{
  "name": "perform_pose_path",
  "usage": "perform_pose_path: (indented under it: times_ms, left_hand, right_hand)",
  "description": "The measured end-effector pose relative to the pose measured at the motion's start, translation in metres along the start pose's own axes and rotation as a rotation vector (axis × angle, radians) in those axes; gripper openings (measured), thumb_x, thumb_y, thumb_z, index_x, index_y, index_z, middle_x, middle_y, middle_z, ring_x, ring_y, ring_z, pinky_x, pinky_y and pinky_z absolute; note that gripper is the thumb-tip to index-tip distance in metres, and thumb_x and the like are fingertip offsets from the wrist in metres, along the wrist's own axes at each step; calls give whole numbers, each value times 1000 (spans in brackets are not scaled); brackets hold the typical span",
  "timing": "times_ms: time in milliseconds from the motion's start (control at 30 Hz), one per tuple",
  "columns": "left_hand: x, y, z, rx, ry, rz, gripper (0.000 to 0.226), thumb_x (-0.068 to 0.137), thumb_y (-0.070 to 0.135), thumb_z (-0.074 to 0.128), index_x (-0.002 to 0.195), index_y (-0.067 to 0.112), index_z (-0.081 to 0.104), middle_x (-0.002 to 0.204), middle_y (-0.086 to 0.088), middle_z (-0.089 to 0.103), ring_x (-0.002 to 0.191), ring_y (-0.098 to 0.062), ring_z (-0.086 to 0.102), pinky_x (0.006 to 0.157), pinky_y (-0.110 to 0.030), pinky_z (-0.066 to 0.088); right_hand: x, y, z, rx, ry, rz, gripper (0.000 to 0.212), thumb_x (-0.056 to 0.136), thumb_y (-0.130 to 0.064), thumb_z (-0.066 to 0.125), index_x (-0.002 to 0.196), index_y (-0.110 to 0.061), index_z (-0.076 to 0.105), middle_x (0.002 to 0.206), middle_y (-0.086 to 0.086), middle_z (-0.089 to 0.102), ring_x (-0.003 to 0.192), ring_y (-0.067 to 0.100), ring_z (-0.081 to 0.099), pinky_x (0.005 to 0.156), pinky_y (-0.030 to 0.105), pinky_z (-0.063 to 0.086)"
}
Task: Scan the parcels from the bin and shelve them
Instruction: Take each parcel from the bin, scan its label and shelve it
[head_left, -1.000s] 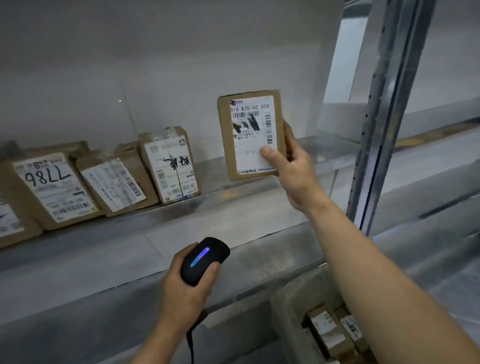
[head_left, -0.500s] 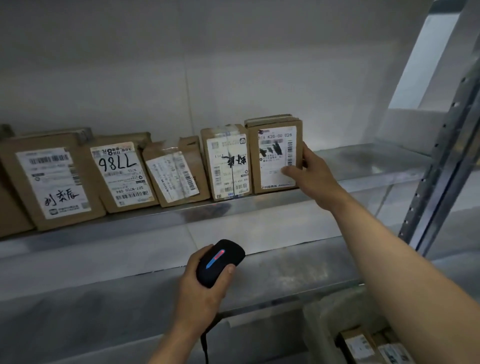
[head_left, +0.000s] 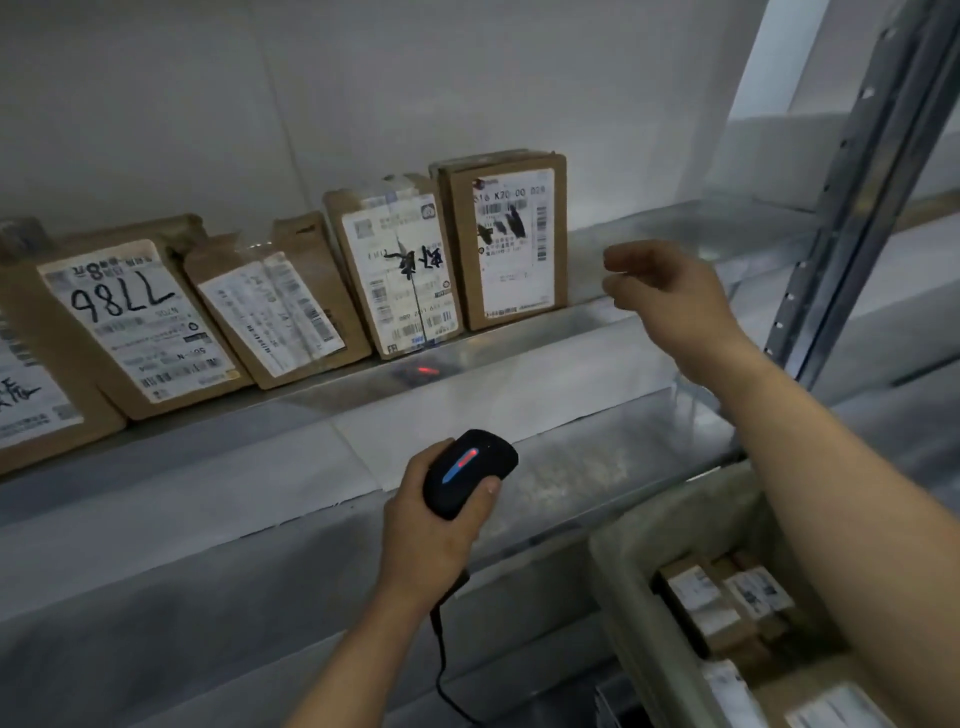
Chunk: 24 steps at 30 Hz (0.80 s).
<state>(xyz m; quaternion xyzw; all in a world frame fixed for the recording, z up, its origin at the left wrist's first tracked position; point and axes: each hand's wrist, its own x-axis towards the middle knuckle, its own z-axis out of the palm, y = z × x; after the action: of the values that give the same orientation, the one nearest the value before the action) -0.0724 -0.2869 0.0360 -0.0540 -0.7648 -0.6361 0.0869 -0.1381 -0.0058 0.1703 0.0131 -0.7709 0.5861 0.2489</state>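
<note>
At the metal shelf's (head_left: 597, 338) front edge, the right hand (head_left: 670, 296) hangs loose, holding nothing, beside the upright brown cardboard parcel (head_left: 506, 239); the left hand (head_left: 431, 535) grips a black handheld scanner (head_left: 467, 470).

Your right hand (head_left: 670, 291) has let go of the parcel (head_left: 506, 239) (now standing on the shelf (head_left: 519, 343) beside its neighbour) and pulled back, fingers loosely curled.

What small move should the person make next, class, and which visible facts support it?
Probably lower the empty right hand to the bin for another parcel. The rightmost parcel stands upright on the shelf, apart from that hand, so it looks shelved. More labelled parcels lie in the bin, and the left hand holds the scanner, its light on.
</note>
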Motion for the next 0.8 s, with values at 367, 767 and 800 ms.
perform_pose_path:
  times_ms: [367,767,800]
  left_hand:
    - [16,-29,88,182,-494,81,58,72,58,86,121,40,62,105,24,68,94,5,67,84,-31,60]
    - [-10,-53,219,235,-988,185,50,80,28,88,120,36,59,100,29,66,90,19,62,72,1,41]
    - [-11,-52,225,244,-1008,188,50,80,29,88,120,36,60,100,28,67,90,18,62,72,0,41]
  right_hand:
    - [-159,114,-116,-250,243,394,26,93,-11,71,115,-23,65,109,-1,69,105,15,66,101,36,53]
    - [-352,202,-135,-289,475,1013,40,94,-31,69,132,-32,56,123,-8,58,106,9,60,84,35,57]
    - [-357,208,-134,-277,485,1028,41,93,-30,69,132,-32,56,123,-7,58,105,11,61,84,35,57]
